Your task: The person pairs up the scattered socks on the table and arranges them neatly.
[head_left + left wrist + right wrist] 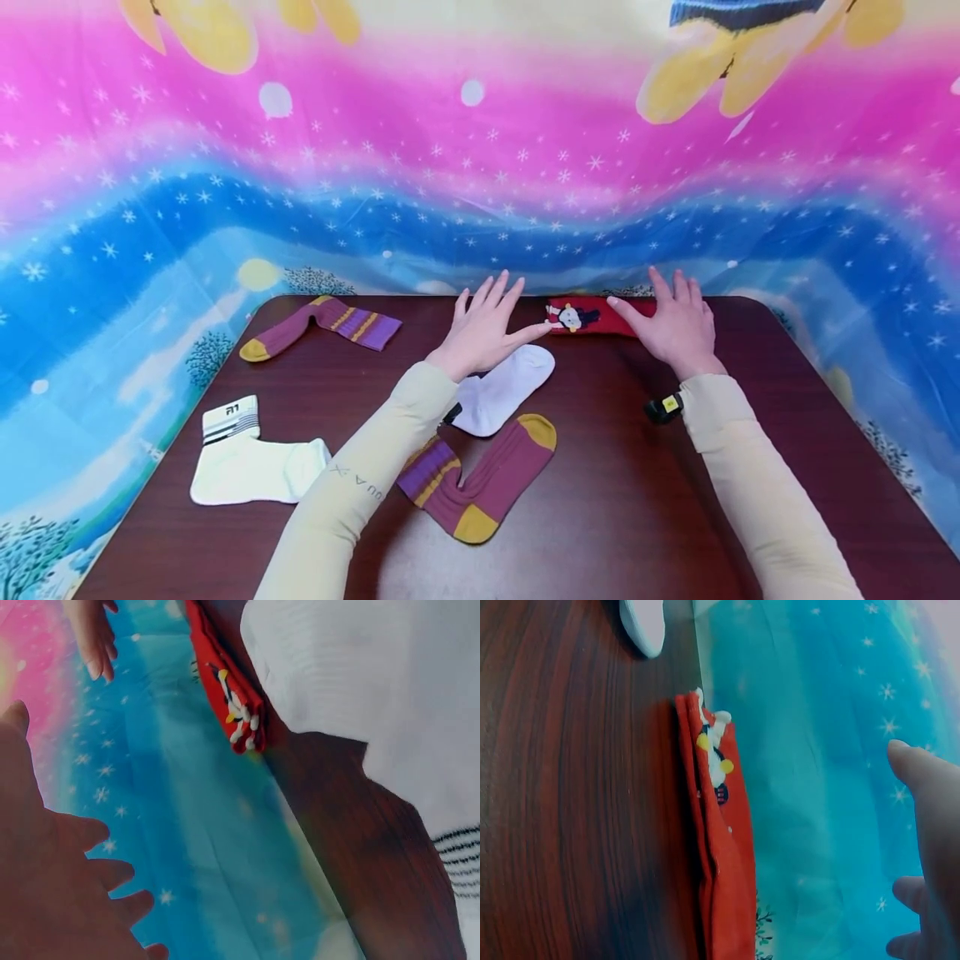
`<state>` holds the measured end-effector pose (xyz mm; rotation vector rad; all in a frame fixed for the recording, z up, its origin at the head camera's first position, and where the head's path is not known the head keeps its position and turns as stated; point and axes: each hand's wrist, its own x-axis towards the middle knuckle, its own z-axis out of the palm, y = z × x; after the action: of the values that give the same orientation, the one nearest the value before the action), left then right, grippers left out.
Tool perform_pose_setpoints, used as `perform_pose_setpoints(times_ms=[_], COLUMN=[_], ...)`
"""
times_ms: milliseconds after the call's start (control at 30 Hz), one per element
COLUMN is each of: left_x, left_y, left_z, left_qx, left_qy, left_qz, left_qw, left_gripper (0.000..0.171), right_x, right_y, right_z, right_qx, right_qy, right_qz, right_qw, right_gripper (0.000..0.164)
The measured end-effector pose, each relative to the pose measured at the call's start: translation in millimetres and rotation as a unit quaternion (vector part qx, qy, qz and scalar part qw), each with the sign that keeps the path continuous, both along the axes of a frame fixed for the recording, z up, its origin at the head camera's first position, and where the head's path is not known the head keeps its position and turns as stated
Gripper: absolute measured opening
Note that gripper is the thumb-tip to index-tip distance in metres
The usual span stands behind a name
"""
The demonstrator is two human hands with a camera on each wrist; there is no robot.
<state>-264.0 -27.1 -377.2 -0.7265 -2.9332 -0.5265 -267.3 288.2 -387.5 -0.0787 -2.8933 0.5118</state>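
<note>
Left hand (480, 329): fingers straight and spread, holding nothing. Right hand (681, 329): fingers likewise straight and wide, thumb apart, holding nothing.

Red sock (606, 323), folded, with a cartoon figure at one end: at the far edge of the desk (600, 508), between the two sets of fingers; the figured end faces the left thumb, the other end runs behind the right thumb. Both wrist views show a gap between hand and sock.

White sock (501, 400), toe pointing away from the person: just on the near side of the left fingers, partly behind the left wrist; dark-striped cuff visible in the left wrist view.

Maroon sock, yellow heel and toe, purple banded cuff (510, 475): nearer the person than the left fingers, cuff partly behind the left sleeve (356, 492).

Second maroon sock (300, 331), same pattern: well to the left of the left fingers, near the far edge.

Second white sock, striped cuff (247, 472): left of the left fingers and nearer the person, toe meeting the sleeve.
</note>
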Motion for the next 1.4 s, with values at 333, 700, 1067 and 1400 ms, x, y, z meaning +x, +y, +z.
perform_pose_setpoints(times_ms=[333,700,1067,1400], left_x=[6.6,12.9,24.4,30.9], left_y=[-27.6,-58.6,-79.9,-93.7], left_z=[11.0,7.3,3.5,0.6], left_qx=[-0.001,-0.021,-0.028,-0.033], left_qy=[0.015,0.016,0.008,0.015], left_qz=[0.02,0.049,0.054,0.055], left_qw=[0.9997,0.9984,0.9981,0.9978], left_gripper=[0.098,0.103,0.104,0.104], right_x=[9.6,18.5,25.5,28.7], right_y=[-17.3,-40.1,-58.0,-74.6], right_z=[7.4,10.8,11.6,4.6], right_qx=[0.003,0.014,0.017,0.02], right_qy=[0.014,0.011,0.013,0.034], right_qz=[0.025,0.05,0.075,0.108], right_qw=[1.0,0.999,0.997,0.993], right_gripper=[0.106,0.106,0.106,0.106])
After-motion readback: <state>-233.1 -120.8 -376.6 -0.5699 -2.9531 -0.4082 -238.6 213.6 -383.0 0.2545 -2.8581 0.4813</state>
